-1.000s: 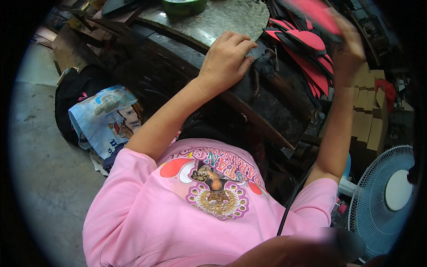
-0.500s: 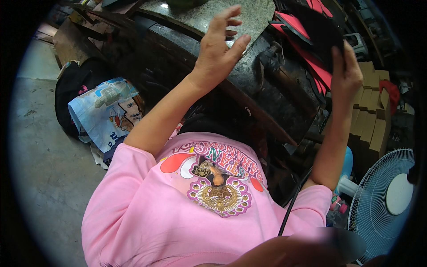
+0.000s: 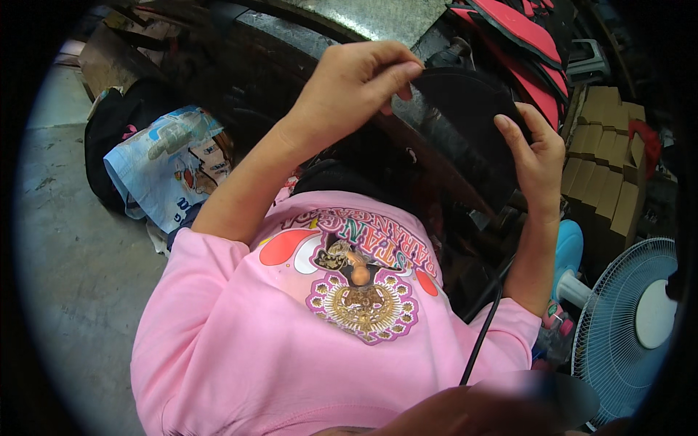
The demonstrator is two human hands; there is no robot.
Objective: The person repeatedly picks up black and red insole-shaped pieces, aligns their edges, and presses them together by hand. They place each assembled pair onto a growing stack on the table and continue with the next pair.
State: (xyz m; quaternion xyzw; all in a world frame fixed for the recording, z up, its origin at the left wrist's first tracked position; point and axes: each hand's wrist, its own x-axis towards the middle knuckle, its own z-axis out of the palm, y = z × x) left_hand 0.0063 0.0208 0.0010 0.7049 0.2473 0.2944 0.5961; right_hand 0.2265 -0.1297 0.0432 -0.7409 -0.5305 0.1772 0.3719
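While fingers [image 3: 539, 125] hold opposite edges — a black piece [image 3: 469, 98] spans between them.

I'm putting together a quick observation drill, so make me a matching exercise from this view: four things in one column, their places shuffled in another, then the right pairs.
Things
1. Black flat piece
2. Pink-and-black sole-shaped pieces
3. Brown cardboard boxes
4. Electric fan

Places
A. Stacked to the right of the right hand
B. At the picture's lower right
C. Between the left hand and the right hand
D. Overlapping near the picture's top edge

Pairs: 1-C, 2-D, 3-A, 4-B
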